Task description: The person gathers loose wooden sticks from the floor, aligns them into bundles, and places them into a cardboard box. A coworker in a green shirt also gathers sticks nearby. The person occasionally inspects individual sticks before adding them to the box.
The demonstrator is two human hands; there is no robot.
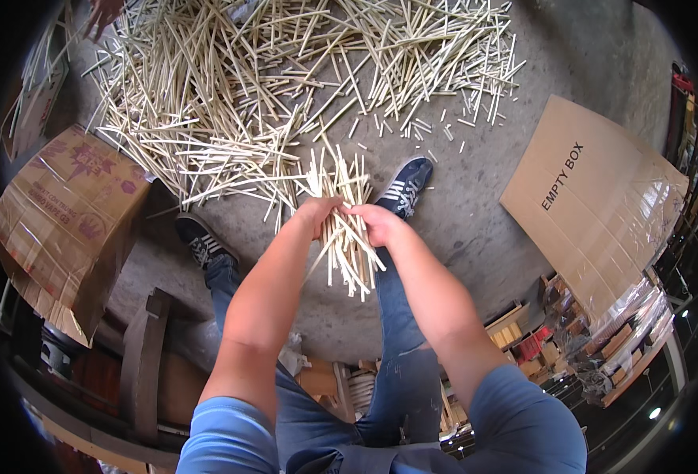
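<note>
Between my two hands is a loose bundle of pale thin sticks [345,245], held in front of my legs with its ends sticking out unevenly above and below. My left hand [317,213] is closed round the bundle's left side. On the right side, my right hand [375,223] grips the same bundle, thumb toward the other hand. Some fingers are hidden behind the sticks. Just beyond, a large heap of similar pale sticks [207,103] spreads over the floor, lying crisscross.
A printed cardboard box [68,213] stands at the left, and a plain brown box [594,197] at the right. Short stick pieces [416,126] lie scattered on the concrete floor [475,205]. A wooden frame [143,355] is at lower left. Another person's hand [104,14] shows at the top left.
</note>
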